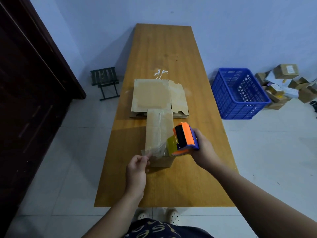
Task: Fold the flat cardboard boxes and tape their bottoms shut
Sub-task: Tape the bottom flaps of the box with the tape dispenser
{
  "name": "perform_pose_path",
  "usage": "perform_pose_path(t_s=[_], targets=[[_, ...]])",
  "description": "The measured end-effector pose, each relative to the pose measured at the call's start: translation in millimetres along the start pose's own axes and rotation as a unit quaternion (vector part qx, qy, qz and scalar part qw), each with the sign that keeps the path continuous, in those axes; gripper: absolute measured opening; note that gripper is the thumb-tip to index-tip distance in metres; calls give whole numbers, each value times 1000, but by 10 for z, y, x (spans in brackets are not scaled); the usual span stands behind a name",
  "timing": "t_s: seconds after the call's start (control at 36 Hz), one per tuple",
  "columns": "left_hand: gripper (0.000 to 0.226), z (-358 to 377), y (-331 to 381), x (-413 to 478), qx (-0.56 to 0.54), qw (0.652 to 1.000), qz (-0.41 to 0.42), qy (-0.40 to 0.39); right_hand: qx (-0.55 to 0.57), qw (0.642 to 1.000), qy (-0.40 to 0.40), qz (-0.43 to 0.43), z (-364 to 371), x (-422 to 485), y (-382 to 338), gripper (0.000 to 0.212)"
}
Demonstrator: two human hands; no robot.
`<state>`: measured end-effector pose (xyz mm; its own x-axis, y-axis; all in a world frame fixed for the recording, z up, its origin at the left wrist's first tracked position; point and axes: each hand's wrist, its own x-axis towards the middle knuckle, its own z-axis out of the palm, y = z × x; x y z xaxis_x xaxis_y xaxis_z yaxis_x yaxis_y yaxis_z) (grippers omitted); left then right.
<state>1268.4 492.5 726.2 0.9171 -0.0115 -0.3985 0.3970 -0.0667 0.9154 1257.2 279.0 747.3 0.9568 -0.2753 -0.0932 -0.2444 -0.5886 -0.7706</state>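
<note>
Head view puts the taping step in hand: a folded box (158,131) stands mid-worktop (171,186), flap seam up, touching the flat cardboard stack (152,95) on its far side. The right hand (204,150) grips the tape dispenser (185,140) over the box's near right corner. The left hand (137,169) has its fingers pinching the free tape end (154,151), stretched across the near edge. Next, probably, the end must be stuck down centred on the seam.

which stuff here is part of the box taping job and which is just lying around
In the job: folded box; tape dispenser in the right hand; tape strip pinched by the left hand; flat cardboard stack.
Lying about: blue crate; folding stool; parcel pile; crumpled tape scrap on the table.
</note>
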Motion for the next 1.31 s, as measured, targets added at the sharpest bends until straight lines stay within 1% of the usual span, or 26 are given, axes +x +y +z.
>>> perform_pose_path(t_s=[0.08,0.17,0.22,0.42,0.53,0.72,0.86,0.94,1.03,1.14,1.31], targets=[[18,-24,22,16,20,1000,17,-6,-15,1000,3,0,-15,-9,-5,38],[17,-77,-3,90,80,996,37,-3,-40,999,7,-19,-44,-28,-11,37],[18,-90,4,130,107,994,32,3,-47,999,4,-20,-56,-40,-25,37],[19,-58,30,165,114,993,28,27,-56,998,11,3,-69,-86,-54,43],[19,-42,24,171,143,988,38,29,-74,997,16,9,-74,-136,-53,40],[24,-20,-26,208,239,965,94,47,-102,995,7,-3,-82,-223,-3,35],[22,-31,15,207,247,964,88,45,-111,994,11,-7,-63,-214,-8,33],[19,-61,26,224,264,957,114,32,-154,988,17,-1,-102,-217,25,36],[18,-15,51,240,288,949,130,2,-164,986,12,14,-177,-207,70,38],[15,44,55,242,281,952,123,-3,-164,986,11,40,-203,-176,102,42],[15,75,87,242,290,951,107,8,-156,987,-2,45,-165,-127,226,37]])
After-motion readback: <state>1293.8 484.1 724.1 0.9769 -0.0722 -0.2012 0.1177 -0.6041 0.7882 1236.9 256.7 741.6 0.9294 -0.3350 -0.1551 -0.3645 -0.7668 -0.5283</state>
